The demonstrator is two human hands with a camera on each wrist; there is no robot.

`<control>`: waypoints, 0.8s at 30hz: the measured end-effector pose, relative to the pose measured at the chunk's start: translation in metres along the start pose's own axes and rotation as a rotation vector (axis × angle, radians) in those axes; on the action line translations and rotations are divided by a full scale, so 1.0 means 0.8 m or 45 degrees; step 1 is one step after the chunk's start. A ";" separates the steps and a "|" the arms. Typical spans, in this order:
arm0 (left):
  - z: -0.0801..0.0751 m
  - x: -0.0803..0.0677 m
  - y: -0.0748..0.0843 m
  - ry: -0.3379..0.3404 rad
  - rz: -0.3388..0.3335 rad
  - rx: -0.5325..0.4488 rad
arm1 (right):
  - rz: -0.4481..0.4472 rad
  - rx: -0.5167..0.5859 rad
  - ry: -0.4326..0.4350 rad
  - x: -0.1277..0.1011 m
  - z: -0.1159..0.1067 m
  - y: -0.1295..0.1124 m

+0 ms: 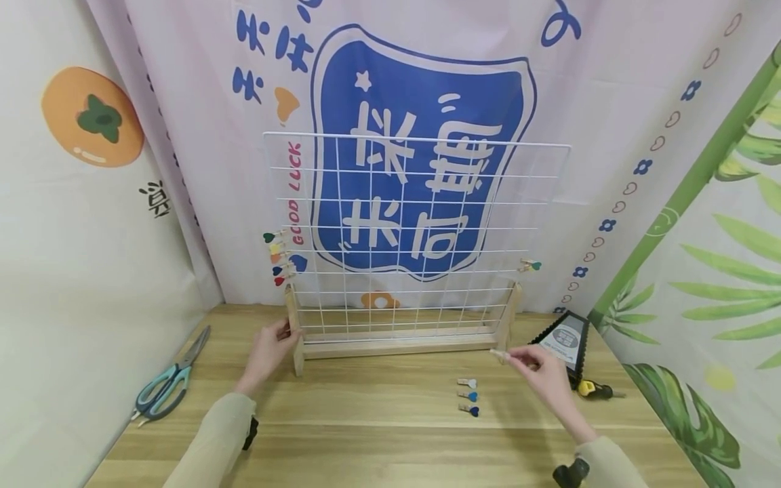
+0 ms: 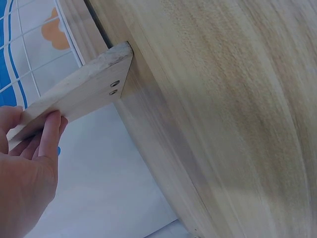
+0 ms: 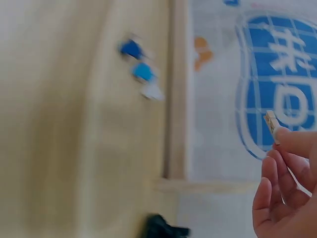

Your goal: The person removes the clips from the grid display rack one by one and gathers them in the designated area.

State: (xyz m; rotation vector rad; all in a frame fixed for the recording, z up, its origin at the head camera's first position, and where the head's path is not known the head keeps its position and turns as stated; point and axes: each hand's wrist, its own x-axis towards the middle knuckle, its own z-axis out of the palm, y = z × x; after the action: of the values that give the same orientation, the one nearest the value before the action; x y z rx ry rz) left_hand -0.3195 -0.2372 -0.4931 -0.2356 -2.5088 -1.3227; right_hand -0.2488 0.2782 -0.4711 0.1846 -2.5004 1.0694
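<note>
A white wire grid [image 1: 403, 227] stands upright in a wooden base with a post at each side. My left hand [image 1: 272, 349] grips the left wooden post [image 2: 84, 87], fingers on one face and thumb on the other. Between thumb and fingertips, my right hand [image 1: 543, 373] pinches a small wooden clothespin [image 3: 271, 121] in front of the base's right end. Three heart clothespins lie in a column on the table: a white one [image 1: 468, 383], a light blue one [image 1: 468, 395] and a dark blue one [image 1: 470, 410]. Several colored heart clothespins [image 1: 277, 261] hang on the grid's left edge.
More heart clothespins [image 1: 531, 266] sit on the grid's right edge. Teal-handled scissors [image 1: 167, 383] lie at the table's left. At the right are a black, jagged-edged tool [image 1: 564, 342] with a grey label and a yellow-black tool [image 1: 598, 390]. A printed curtain [image 1: 213, 169] hangs behind.
</note>
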 end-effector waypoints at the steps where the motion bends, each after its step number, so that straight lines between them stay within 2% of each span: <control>1: 0.000 0.000 0.000 0.001 0.001 0.001 | 0.004 0.004 -0.018 -0.007 0.006 -0.001; 8: 0.000 0.000 0.000 0.002 0.001 0.004 | 0.016 0.076 -0.186 -0.051 0.045 0.001; 14: 0.000 0.000 0.000 0.004 -0.001 0.001 | -0.172 0.056 -0.273 -0.075 0.062 0.005; 17: 0.001 0.000 0.000 0.005 -0.003 -0.004 | -0.220 0.057 -0.301 -0.081 0.066 0.005; 24: 0.001 0.000 -0.001 0.010 0.004 0.006 | -0.171 0.052 -0.389 -0.086 0.071 0.007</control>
State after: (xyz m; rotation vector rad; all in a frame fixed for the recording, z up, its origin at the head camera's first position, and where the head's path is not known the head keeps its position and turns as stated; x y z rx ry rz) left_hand -0.3197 -0.2370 -0.4939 -0.2331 -2.5036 -1.3139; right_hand -0.2058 0.2386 -0.5386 0.5584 -2.6862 1.1075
